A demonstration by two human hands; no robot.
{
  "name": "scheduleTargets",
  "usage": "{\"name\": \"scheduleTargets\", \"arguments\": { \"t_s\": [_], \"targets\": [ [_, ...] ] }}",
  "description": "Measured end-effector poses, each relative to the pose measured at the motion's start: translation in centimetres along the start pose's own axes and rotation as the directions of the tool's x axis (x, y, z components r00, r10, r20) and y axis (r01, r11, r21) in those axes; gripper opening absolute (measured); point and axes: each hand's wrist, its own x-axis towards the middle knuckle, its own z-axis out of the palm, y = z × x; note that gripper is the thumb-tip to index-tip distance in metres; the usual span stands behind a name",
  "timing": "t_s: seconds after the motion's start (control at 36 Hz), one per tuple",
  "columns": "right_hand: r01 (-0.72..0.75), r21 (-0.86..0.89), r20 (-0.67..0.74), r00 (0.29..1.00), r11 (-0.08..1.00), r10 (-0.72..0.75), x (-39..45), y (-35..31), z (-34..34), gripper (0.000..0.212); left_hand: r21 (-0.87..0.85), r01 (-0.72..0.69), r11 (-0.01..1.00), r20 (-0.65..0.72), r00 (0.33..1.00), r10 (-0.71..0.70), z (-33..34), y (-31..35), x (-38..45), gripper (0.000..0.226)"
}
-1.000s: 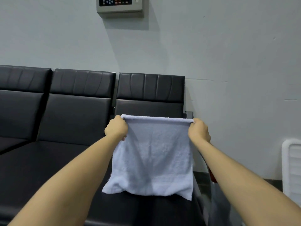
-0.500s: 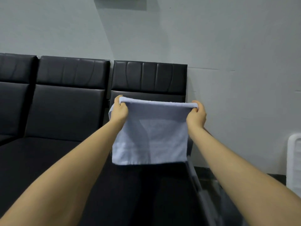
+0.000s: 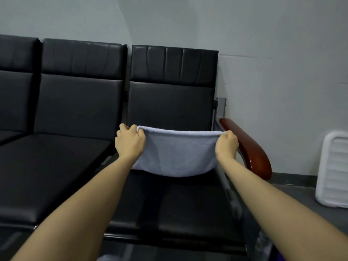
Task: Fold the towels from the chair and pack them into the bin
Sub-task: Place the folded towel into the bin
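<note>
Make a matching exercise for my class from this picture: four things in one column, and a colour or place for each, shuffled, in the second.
Column one:
1. pale blue terry towel
2. glossy wooden armrest
3. white ribbed plastic panel
4. black padded chair seat

Column two:
A. reddish brown, at the right end of the chair row
B. leaning by the wall, far right
C. held up by its top corners in the left hand and the right hand
D. directly beneath the hanging cloth

Pairs: 1-C, 2-A, 3-B, 4-D
</note>
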Motion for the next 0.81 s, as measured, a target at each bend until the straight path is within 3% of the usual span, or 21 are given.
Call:
{"name": "scheduleTargets", "arguments": {
  "t_s": [0.11, 0.19, 0.39, 0.53, 0.61, 0.81],
  "targets": [
    [-0.02, -0.042, -0.008, 1.0, 0.999, 0.02, -1.3, 0.9, -0.5, 0.034, -0.013, -0.022, 1.0, 0.033, 0.999, 0.023, -0.5, -0.8, -1.2, 0.037],
    [-0.05, -0.145, -0.003, 0.999, 0.988, 0.05, -2.4, 1.6, -1.0, 0.03, 0.001, 0.041, 0.999, 0.146, 0.989, -0.041, -0.4, -1.5, -1.9, 0.036],
    [-0.11, -0.166, 0.078, 0.989, 0.98, 0.124, -1.7, 3.9, -0.5, 0.028, 0.128, 0.115, 0.985, 0.275, 0.95, -0.147, 1.8, -3.5, -1.8, 0.022],
    [-0.133, -0.232, 0.107, 0.981, 0.964, 0.161, -0.4, 6.4, 1.3, 0.031, 0.249, 0.099, 0.963, 0.291, 0.941, -0.172, 4.0, -4.8, -1.3, 0.019],
    [-0.152, -0.26, 0.138, 0.972, 0.954, 0.192, 0.2, 8.0, 2.7, 0.017, 0.339, 0.113, 0.934, 0.302, 0.927, -0.222, 5.5, -5.4, -1.0, 0.012],
    [-0.166, -0.422, 0.149, 0.957, 0.891, 0.249, 1.0, 11.4, 6.1, 0.014, 0.458, 0.138, 0.878, 0.307, 0.903, -0.301, 8.8, -7.3, -0.5, 0.01]
  ]
}}
